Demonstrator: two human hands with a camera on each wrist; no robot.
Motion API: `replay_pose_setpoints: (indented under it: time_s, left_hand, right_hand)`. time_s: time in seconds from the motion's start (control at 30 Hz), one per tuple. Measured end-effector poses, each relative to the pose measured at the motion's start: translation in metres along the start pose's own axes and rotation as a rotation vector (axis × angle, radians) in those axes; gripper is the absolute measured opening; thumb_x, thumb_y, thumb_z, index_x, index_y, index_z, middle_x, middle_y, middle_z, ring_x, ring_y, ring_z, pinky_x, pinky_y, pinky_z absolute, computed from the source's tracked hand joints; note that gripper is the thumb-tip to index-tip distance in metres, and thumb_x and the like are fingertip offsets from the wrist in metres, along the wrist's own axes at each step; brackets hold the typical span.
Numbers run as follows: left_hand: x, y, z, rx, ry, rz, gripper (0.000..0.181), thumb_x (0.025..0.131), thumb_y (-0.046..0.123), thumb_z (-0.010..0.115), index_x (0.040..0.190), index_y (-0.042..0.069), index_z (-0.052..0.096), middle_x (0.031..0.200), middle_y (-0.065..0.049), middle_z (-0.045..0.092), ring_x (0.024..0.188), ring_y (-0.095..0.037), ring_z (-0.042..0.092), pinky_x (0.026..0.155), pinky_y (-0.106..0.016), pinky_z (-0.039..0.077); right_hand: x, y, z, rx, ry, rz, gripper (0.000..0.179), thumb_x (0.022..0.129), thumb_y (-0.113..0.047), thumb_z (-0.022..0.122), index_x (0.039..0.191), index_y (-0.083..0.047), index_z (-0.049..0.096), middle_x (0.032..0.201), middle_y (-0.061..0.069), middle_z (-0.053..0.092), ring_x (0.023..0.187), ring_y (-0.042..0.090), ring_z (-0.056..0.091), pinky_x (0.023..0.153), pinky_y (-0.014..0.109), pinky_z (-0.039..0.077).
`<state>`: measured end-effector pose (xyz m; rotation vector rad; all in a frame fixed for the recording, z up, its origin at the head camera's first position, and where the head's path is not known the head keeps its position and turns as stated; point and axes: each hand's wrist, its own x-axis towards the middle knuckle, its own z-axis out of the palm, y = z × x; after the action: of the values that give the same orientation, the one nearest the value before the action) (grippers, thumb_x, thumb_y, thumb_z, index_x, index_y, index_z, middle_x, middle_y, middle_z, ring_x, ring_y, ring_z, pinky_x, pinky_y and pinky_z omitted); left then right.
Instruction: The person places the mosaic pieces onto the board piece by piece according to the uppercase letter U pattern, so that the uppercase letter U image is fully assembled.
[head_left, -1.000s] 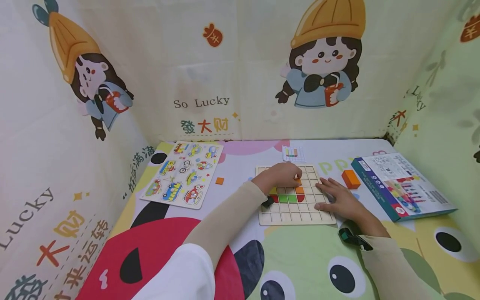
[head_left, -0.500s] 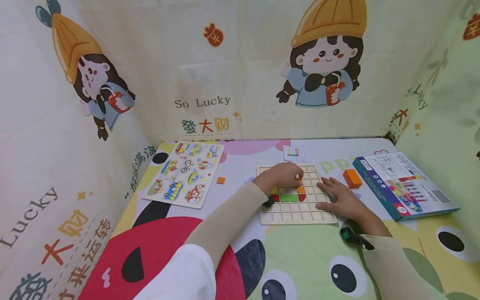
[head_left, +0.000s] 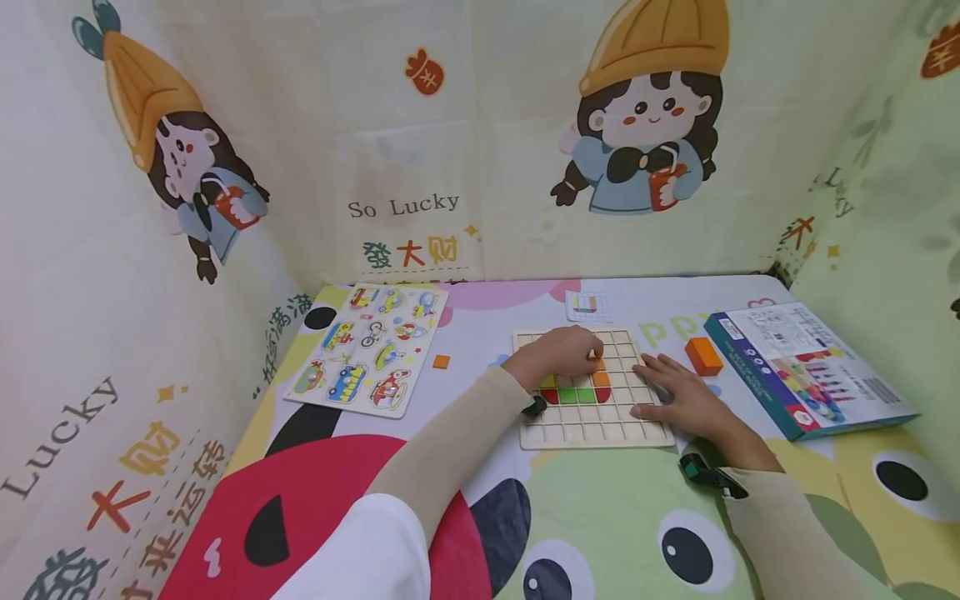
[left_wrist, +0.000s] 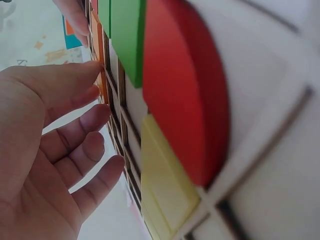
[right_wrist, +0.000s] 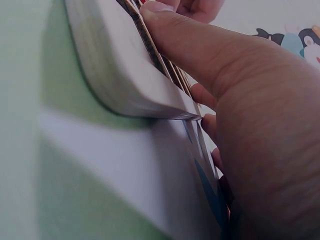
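Observation:
A wooden grid board (head_left: pixel 570 432) lies on the table. On it sit green tiles (head_left: pixel 577 396) in a row between red rounded pieces (head_left: pixel 602 396), and a yellow tile (left_wrist: pixel 165 185) shows beside the near red one in the left wrist view. My left hand (head_left: pixel 564 350) reaches over the board from the left. Its thumb and forefinger pinch an orange tile (head_left: pixel 598 365) in the column above the right red piece; its other fingers are loosely bent. My right hand (head_left: pixel 686 400) rests spread on the board's right edge, thumb on the grid, as the right wrist view (right_wrist: pixel 185 45) also shows.
A loose orange square (head_left: pixel 441 362) lies left of the board, near a vehicle picture puzzle (head_left: pixel 360 350). Behind the board is a small pattern card (head_left: pixel 588 307). An orange block (head_left: pixel 703 357) and a flat box (head_left: pixel 810 371) stand to the right.

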<state>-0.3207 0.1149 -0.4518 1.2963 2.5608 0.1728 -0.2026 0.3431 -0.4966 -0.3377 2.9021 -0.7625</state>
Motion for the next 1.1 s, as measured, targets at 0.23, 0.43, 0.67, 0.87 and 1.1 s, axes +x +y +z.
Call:
replay_pose_setpoints:
  time_s: [0.23,0.43,0.67,0.87,1.1]
  left_hand:
    - [-0.019,-0.018,-0.003,0.03,0.06,-0.003,0.026,0.095,0.028,0.058,0.117,0.018,0.068,0.101,0.009,0.062,0.086,-0.007,0.054,0.079,-0.026,0.045]
    - [-0.052,-0.039,-0.004,0.049,0.079,-0.061,0.027,0.094,0.026,0.059,0.117,0.017,0.069,0.104,0.005,0.064,0.086,-0.009,0.053,0.082,-0.028,0.046]
    - [-0.093,-0.064,0.005,-0.01,0.099,-0.16,0.022,0.093,0.023,0.06,0.112,0.016,0.071,0.095,0.005,0.064,0.078,-0.01,0.052,0.074,-0.026,0.045]
    - [-0.119,-0.084,0.011,-0.006,0.121,-0.231,0.024,0.094,0.026,0.061,0.114,0.016,0.07,0.093,0.004,0.059,0.081,-0.012,0.05,0.075,-0.027,0.044]
    - [-0.152,-0.109,0.009,-0.039,0.135,-0.305,0.03,0.095,0.024,0.057,0.121,0.015,0.068,0.109,0.001,0.062,0.098,-0.013,0.055,0.092,-0.031,0.045]
  right_hand:
    - [0.003,-0.002,-0.001,-0.011,0.003,-0.009,0.094,0.078,-0.065,0.067,0.149,-0.01,0.039,0.158,0.016,0.022,0.144,0.04,0.007,0.102,0.073,0.01]
    - [0.003,-0.001,-0.001,-0.024,0.0,-0.01,0.094,0.078,-0.064,0.068,0.149,-0.009,0.039,0.158,0.015,0.021,0.144,0.04,0.007,0.101,0.073,0.009]
    - [-0.001,-0.001,0.001,-0.014,-0.006,-0.002,0.093,0.079,-0.062,0.068,0.149,-0.009,0.038,0.157,0.018,0.021,0.144,0.042,0.007,0.1,0.075,0.009]
    - [-0.004,0.001,0.001,-0.011,-0.009,0.008,0.094,0.08,-0.062,0.068,0.15,-0.009,0.037,0.158,0.018,0.02,0.144,0.042,0.004,0.099,0.075,0.009]
    - [0.003,0.001,0.005,-0.016,-0.022,0.0,0.095,0.08,-0.064,0.066,0.152,-0.011,0.034,0.159,0.016,0.018,0.145,0.04,0.002,0.098,0.076,0.01]
